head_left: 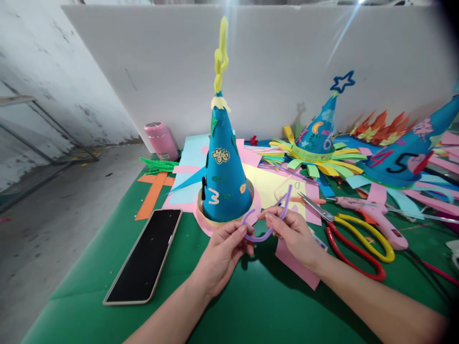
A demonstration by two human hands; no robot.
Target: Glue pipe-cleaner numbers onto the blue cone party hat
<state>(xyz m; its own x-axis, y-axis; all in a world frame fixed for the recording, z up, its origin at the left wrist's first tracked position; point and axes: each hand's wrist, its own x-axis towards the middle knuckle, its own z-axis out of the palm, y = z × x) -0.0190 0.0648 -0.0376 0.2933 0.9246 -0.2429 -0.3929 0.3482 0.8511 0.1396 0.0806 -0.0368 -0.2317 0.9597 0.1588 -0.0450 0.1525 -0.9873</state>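
A purple pipe cleaner (263,237), bent into a curve, stretches between my two hands. My left hand (231,246) pinches it near its hooked left end. With thumb and fingers closed, my right hand (290,231) grips the other side, and a free end sticks up above the fingers. Right behind my hands stands a blue paper cone hat (229,179) with a pink brim, stickers, a white number 3 and a yellow pipe cleaner (223,48) twisted upright at its tip. Below my right hand lies a piece of pink paper (297,265).
A phone (147,258) lies at left; a pink bottle (161,141) stands behind it, near green pipe cleaners (158,165). On the right are scissors (344,229) with blades apart, a pink glue gun (376,215) and two more decorated hats (319,129). A white board (172,62) rises behind.
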